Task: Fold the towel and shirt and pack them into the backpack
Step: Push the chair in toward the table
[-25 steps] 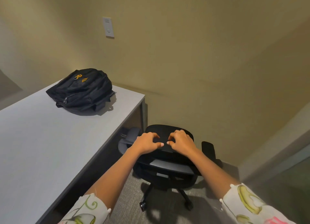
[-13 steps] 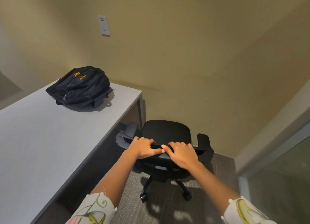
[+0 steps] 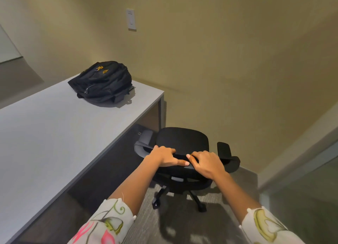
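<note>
Nothing looked done yet: the left hand (image 3: 165, 156) and right hand (image 3: 208, 163) curled over the chair (image 3: 182, 141) back at lower centre, the backpack (image 3: 102, 81) lay apparently shut on the desk (image 3: 45, 134) at upper left, and no towel or shirt showed.

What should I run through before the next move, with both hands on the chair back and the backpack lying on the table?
1. Hands free for folding: not ok. The left hand and the right hand both grip the top edge of the office chair.
2. Backpack located: ok. It lies near the far corner of the table.
3. Backpack open for packing: cannot tell. A zip pull shows on its side, but no opening is visible.
4. Towel and shirt located: not ok. Neither is in view.
5. Chair apart from the table's leg: cannot tell from this angle.
</note>
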Available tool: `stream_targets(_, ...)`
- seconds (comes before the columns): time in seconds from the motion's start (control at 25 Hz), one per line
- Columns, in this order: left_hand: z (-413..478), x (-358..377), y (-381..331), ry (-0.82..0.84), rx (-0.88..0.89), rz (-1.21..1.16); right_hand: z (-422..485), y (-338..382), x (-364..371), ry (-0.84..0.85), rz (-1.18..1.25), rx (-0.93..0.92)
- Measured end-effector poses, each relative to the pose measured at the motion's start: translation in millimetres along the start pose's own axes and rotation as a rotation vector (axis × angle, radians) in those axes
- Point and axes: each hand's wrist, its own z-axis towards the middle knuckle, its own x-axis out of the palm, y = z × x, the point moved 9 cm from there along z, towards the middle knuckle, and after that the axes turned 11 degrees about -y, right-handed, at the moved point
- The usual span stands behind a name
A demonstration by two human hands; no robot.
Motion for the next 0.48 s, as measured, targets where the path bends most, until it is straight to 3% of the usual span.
stream_targets(0.36,-47,12,-24,0.002,-0.146,-0.052,-27,1,-10,0.033,0.045,-0.163)
stream_targets(0.48,-68,14,-29,-0.077,-0.174,-0.06,-35,5,-12,0.037,0.062,-0.243)
